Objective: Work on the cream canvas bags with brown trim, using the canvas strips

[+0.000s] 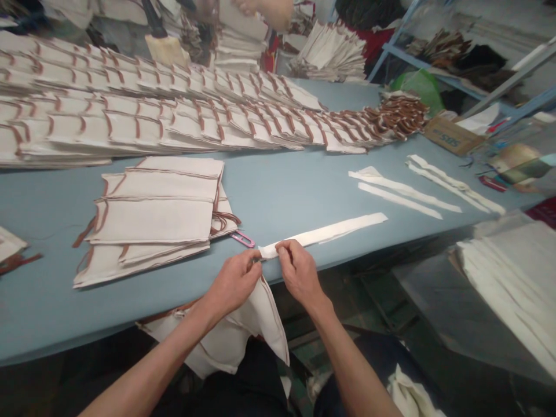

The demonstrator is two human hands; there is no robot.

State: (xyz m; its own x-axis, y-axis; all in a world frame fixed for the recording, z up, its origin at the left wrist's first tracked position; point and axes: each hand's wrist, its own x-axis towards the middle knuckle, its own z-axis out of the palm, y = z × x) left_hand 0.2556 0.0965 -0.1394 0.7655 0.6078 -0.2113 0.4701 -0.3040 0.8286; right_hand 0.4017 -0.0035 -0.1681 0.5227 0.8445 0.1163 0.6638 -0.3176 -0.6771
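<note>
A long white cloth strip (343, 229) lies along the front edge of the blue table. My right hand (300, 271) is closed in a pinch on this strip, near its left end. Closed as well, my left hand (234, 282) meets the strip's end with its fingertips. Under that hand, a cream cloth piece (263, 307) with brown edging hangs over my lap, its top corner at my left fingers. Just beyond the hands lies a pair of pink thread snips (243, 238). To the left is a small stack of cream cloth pieces (156, 214) with brown edging.
Overlapping rows of brown-edged cloth pieces (182, 119) run along the back of the table (278, 185). More white strips (403, 191) lie to the right, near a cardboard box (454, 136). A pale cloth pile (512, 272) stands at right. Another person's hand (264, 8) shows at the top.
</note>
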